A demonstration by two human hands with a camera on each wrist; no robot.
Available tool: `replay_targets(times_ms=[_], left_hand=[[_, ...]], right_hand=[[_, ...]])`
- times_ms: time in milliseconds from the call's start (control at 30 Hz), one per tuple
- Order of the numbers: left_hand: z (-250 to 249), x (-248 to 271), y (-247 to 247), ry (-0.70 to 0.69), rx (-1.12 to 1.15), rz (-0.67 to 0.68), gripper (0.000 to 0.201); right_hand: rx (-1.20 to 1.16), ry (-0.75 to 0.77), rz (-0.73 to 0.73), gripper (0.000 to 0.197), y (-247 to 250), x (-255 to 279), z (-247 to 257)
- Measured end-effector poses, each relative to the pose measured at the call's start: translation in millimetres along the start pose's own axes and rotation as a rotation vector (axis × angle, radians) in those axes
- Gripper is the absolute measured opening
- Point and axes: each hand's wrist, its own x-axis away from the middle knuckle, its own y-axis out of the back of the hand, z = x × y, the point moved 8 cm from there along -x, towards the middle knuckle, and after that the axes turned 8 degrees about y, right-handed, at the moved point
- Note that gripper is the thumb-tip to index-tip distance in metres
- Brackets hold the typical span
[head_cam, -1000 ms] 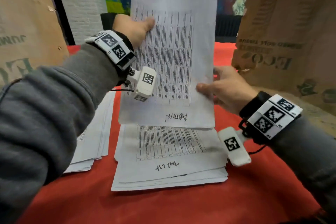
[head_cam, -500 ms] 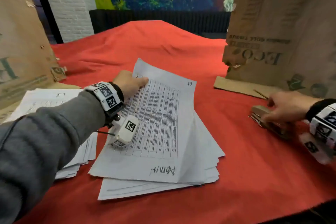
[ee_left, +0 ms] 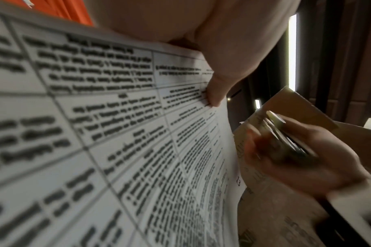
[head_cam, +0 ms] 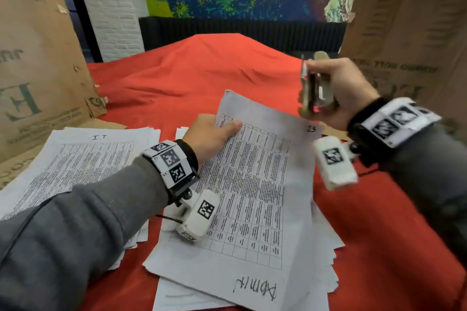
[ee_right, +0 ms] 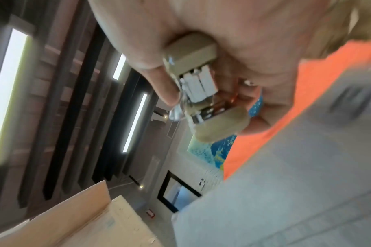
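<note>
Two hands busy: left hand (head_cam: 211, 135) pinches the far left corner of the top sheet (head_cam: 255, 199), thumb on top, other fingers tucked under, corner lifted a bit off the pile. Sheet is marked 23 at its far right corner and lies skewed on a loose paper pile (head_cam: 326, 255) on the red-covered tabletop (head_cam: 202, 70). Right hand (head_cam: 341, 93) is up off the tabletop, fingers wrapped around a beige stapler (head_cam: 314, 91), roughly upright, near the sheet's far right corner, not touching it. Stapler blurred, can't tell if its mouth is open. Second paper stack (head_cam: 83, 159) sits left of the left arm. Cardboard boxes (head_cam: 38, 58) stand on both sides
</note>
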Motion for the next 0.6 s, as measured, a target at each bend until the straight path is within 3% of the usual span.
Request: replay_targets(times_ms=[67, 133, 200, 367, 500, 600], left_hand=[[-2.7, 2.7, -1.1, -0.021, 0.024, -0.006, 0.023], [-3.2, 3.3, 0.0, -0.036, 0.057, -0.018, 0.023], [-2.2, 1.7, 3.3, -0.055, 0.073, -0.033, 0.026], [0.5, -0.8, 11.5, -0.076, 0.008, -0.078, 0.069], [1.3, -4.6, 10.3, -0.086, -0.018, -0.098, 0.056], [-0.6, -7.0, 9.8, -0.093, -0.011, -0.119, 0.059]], right_hand=[[-0.072, 0.133, -0.148, 0.008, -30.7, -21.5, 3.4], [-0.081, 0.240, -0.290, 0.013, -50.9, -32.3, 9.3], [-0.066, 0.274, -0.335, 0.020, -66.9, -41.1, 11.1], [0.024, 0.233, -0.232, 0.013, -94.2, -47.4, -1.8], [0.137, 0.246, -0.195, 0.018, -103.9, -43.1, -2.1], [0.174, 0.241, -0.194, 0.020, -112.2, -40.5, 1.1]])
